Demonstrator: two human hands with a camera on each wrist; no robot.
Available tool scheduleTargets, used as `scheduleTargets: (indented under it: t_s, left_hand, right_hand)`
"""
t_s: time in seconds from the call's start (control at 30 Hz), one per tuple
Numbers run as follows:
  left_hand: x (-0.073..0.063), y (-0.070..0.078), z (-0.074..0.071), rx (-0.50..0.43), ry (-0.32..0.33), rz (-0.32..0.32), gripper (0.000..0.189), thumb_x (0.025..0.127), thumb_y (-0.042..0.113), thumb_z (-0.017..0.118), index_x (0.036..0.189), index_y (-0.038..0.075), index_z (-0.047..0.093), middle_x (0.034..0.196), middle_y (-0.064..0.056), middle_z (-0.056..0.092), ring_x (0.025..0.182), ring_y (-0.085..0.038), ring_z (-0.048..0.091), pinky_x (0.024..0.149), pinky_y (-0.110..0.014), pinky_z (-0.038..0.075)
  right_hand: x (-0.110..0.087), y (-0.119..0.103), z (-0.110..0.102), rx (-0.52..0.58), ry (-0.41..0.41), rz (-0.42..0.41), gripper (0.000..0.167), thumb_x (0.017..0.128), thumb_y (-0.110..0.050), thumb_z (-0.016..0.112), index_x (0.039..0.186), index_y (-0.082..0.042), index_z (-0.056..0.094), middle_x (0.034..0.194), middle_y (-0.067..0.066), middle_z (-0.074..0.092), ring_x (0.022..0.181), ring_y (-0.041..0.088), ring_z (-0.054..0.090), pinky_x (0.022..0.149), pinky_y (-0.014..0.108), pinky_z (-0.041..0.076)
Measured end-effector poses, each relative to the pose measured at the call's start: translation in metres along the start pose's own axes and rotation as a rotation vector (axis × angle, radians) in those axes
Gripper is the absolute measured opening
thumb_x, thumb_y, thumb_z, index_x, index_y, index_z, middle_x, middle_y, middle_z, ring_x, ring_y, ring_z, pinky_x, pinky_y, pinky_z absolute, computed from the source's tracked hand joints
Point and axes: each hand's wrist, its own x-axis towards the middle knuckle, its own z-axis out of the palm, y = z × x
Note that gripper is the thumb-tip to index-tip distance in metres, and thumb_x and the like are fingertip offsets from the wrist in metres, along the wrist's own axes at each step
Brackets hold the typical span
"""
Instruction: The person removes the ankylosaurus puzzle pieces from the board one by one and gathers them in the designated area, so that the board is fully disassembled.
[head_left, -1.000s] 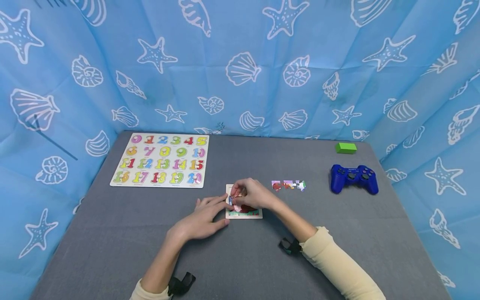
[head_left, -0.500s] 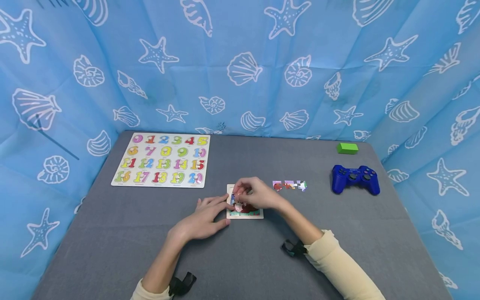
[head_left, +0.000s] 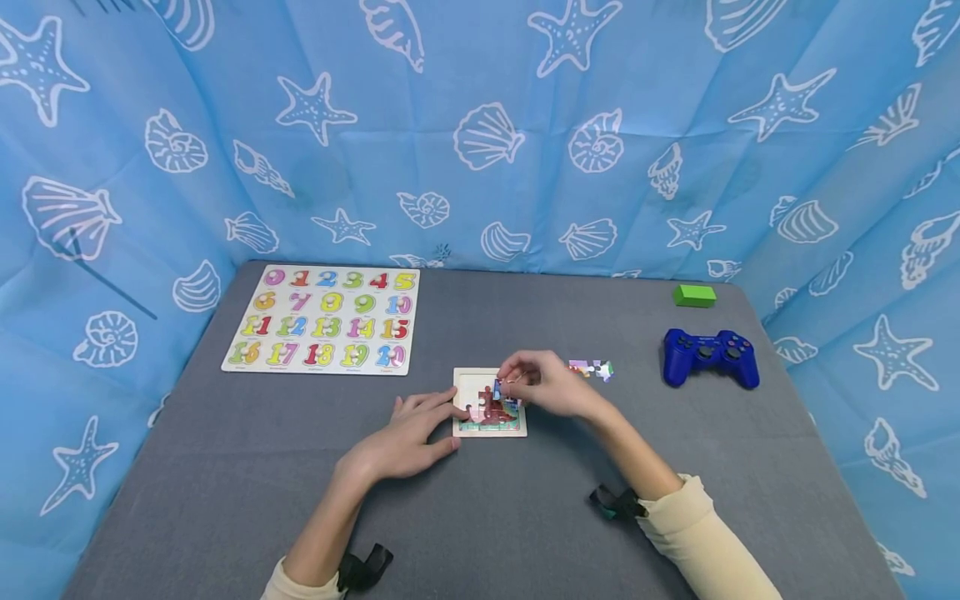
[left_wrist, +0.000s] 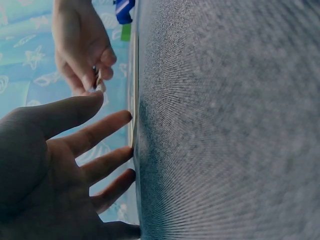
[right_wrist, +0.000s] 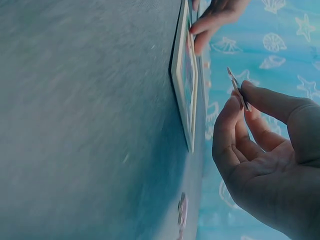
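A small square puzzle tray (head_left: 490, 432) lies in the middle of the table, its lower part filled with dark red, pink and green picture pieces. My left hand (head_left: 405, 437) rests at the tray's left side with fingers spread, fingertips touching its edge. Over the tray's upper right, my right hand (head_left: 546, 383) pinches a thin puzzle piece (right_wrist: 237, 90) between thumb and fingertips. In the right wrist view that piece is held above the tray, clear of it. The left wrist view shows the left hand's fingertips (left_wrist: 127, 116) against the tray's edge.
Loose puzzle pieces (head_left: 600, 369) lie to the right of the tray, partly hidden by the right hand. A number board (head_left: 321, 320) sits at the back left. At the right are a blue game controller (head_left: 710, 358) and a green block (head_left: 694, 296). A blue curtain (head_left: 480, 200) surrounds the table.
My right hand has moved right across the tray with the puzzle piece, uncovering the tray's left and middle. It now hides some of the loose pieces. The left hand has stayed put.
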Motion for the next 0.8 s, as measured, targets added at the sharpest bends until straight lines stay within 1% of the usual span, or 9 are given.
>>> scheduleTargets:
  t_s: [0.13, 0.27, 0.4, 0.53, 0.8]
  left_hand:
    - [0.0, 0.001, 0.0, 0.004, 0.001, -0.004, 0.04, 0.107, 0.04, 0.068, 0.146, 0.032, 0.066, 0.18, 0.002, 0.033, 0.164, -0.038, 0.03, 0.128, -0.083, 0.003]
    - [0.0, 0.001, 0.0, 0.009, 0.002, -0.009, 0.04, 0.107, 0.041, 0.068, 0.146, 0.032, 0.066, 0.18, 0.002, 0.032, 0.165, -0.038, 0.03, 0.129, -0.082, 0.002]
    - [0.0, 0.0, 0.001, 0.019, 0.008, -0.006, 0.04, 0.107, 0.041, 0.068, 0.146, 0.031, 0.066, 0.18, 0.003, 0.033, 0.165, -0.036, 0.03, 0.13, -0.08, 0.003]
    - [0.001, 0.0, 0.001, 0.022, 0.014, -0.001, 0.04, 0.107, 0.041, 0.068, 0.146, 0.031, 0.067, 0.179, 0.003, 0.035, 0.164, -0.034, 0.032, 0.13, -0.08, 0.006]
    - [0.001, 0.002, 0.001, 0.021, 0.014, -0.003, 0.039, 0.107, 0.04, 0.068, 0.145, 0.03, 0.067, 0.179, 0.002, 0.035, 0.164, -0.034, 0.032, 0.131, -0.079, 0.005]
  right_hand:
    - [-0.011, 0.007, -0.009, 0.012, 0.005, 0.034, 0.02, 0.103, -0.006, 0.072, 0.121, 0.004, 0.071, 0.101, 0.018, 0.072, 0.083, 0.021, 0.068, 0.072, 0.035, 0.064]
    - [-0.02, 0.015, -0.02, 0.005, 0.022, 0.058, 0.021, 0.104, -0.005, 0.07, 0.122, 0.006, 0.071, 0.104, 0.021, 0.073, 0.086, 0.023, 0.072, 0.075, 0.037, 0.066]
    - [-0.028, 0.025, -0.031, -0.021, 0.058, 0.072, 0.021, 0.103, -0.004, 0.071, 0.12, 0.008, 0.072, 0.104, 0.024, 0.075, 0.084, 0.021, 0.074, 0.073, 0.036, 0.066]
    - [-0.034, 0.033, -0.04, -0.059, 0.073, 0.081, 0.019, 0.103, -0.004, 0.072, 0.118, 0.007, 0.073, 0.103, 0.024, 0.075, 0.083, 0.019, 0.073, 0.071, 0.032, 0.065]
    - [-0.039, 0.045, -0.043, -0.134, 0.099, 0.1, 0.016, 0.101, -0.003, 0.073, 0.113, 0.007, 0.075, 0.098, 0.02, 0.076, 0.077, 0.011, 0.069, 0.065, 0.027, 0.063]
